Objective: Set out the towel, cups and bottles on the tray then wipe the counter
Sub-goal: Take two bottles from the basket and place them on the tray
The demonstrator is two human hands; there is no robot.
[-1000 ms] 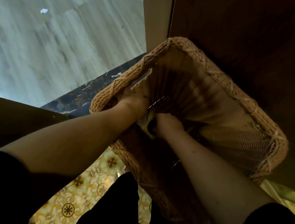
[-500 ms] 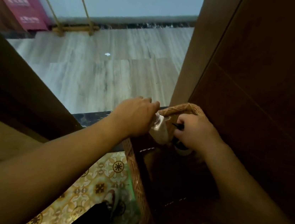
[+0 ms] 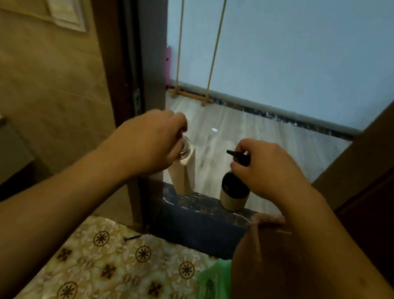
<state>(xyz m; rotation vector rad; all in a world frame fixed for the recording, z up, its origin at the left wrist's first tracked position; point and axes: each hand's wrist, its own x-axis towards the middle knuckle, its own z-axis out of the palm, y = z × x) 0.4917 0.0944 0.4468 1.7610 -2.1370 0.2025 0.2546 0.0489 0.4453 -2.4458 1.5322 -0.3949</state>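
My left hand (image 3: pixel 152 141) grips the clear top of a tall cream bottle (image 3: pixel 185 172), which hangs in the air in front of the doorway. My right hand (image 3: pixel 265 170) holds the black pump head of a short cream bottle (image 3: pixel 233 195) with a dark top, also lifted clear of the floor. Both bottles hang upright, a hand's width apart. The wicker basket's rim (image 3: pixel 267 218) shows just below my right forearm, mostly hidden by it. No tray, towel or cups are in view.
A dark marble threshold (image 3: pixel 195 213) crosses the doorway ahead, with grey wood floor (image 3: pixel 266 143) beyond. A dark door frame (image 3: pixel 136 72) stands left, a brown door (image 3: pixel 377 151) right. Patterned tiles (image 3: pixel 112 263) and a green bag (image 3: pixel 213 290) lie below.
Both hands have come up out of the wicker basket, each carrying a bottle. My view has lifted from the basket to the doorway.
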